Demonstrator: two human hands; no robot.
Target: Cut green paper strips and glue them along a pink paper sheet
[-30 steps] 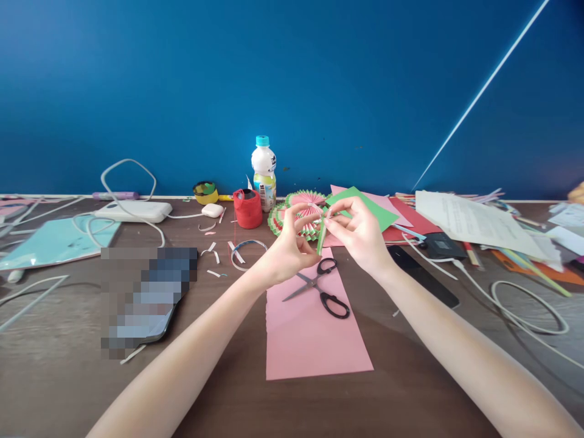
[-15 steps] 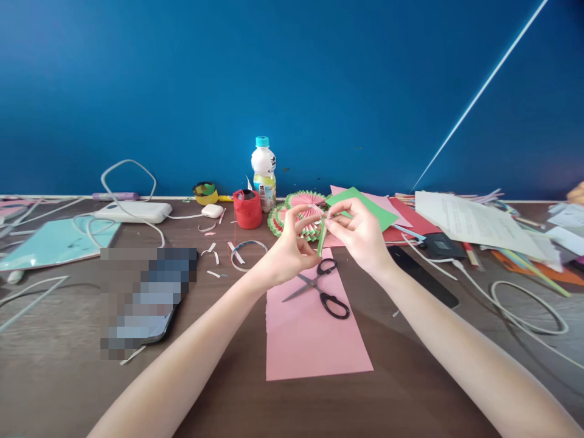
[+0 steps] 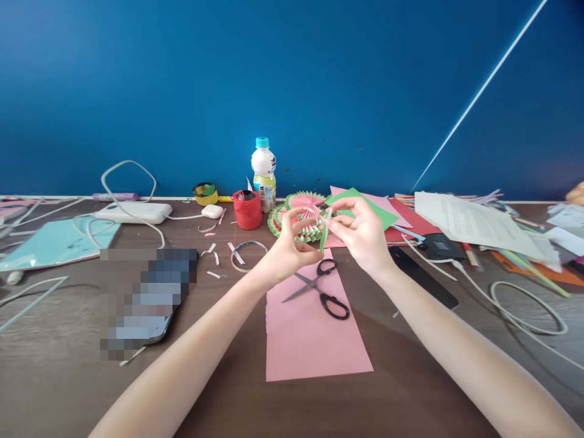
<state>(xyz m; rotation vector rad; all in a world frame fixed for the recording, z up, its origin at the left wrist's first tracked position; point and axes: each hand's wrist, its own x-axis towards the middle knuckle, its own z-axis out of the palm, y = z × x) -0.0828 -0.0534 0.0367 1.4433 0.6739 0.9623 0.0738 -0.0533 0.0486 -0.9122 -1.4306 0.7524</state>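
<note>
Above the pink paper point(image 3: 314, 340), my two hands meet over a narrow green paper strip point(image 3: 324, 236) with a pale edge. My right hand point(image 3: 362, 234) pinches the upper end between thumb and fingertips. My left hand point(image 3: 292, 246) curves round from the other side, its fingertips at the strip's top and its thumb by the lower end. Just below them, scissors point(image 3: 314, 285) with black handles lie spread on the pink paper. Behind the hands is a pleated pink and green paper rosette point(image 3: 308, 201), partly hidden by my left fingers.
Left of the hands are a red tape roll point(image 3: 247, 210), a bottle point(image 3: 263, 173), paper scraps point(image 3: 213, 252) and a phone point(image 3: 155, 298). On the right lie green paper point(image 3: 378, 210), a dark phone point(image 3: 424, 277), a white cable point(image 3: 529, 325) and a printed sheet point(image 3: 474, 222).
My left thumb and the strip's lower end have risen slightly. My left fingers look a little wider apart, and both hands remain at the strip.
</note>
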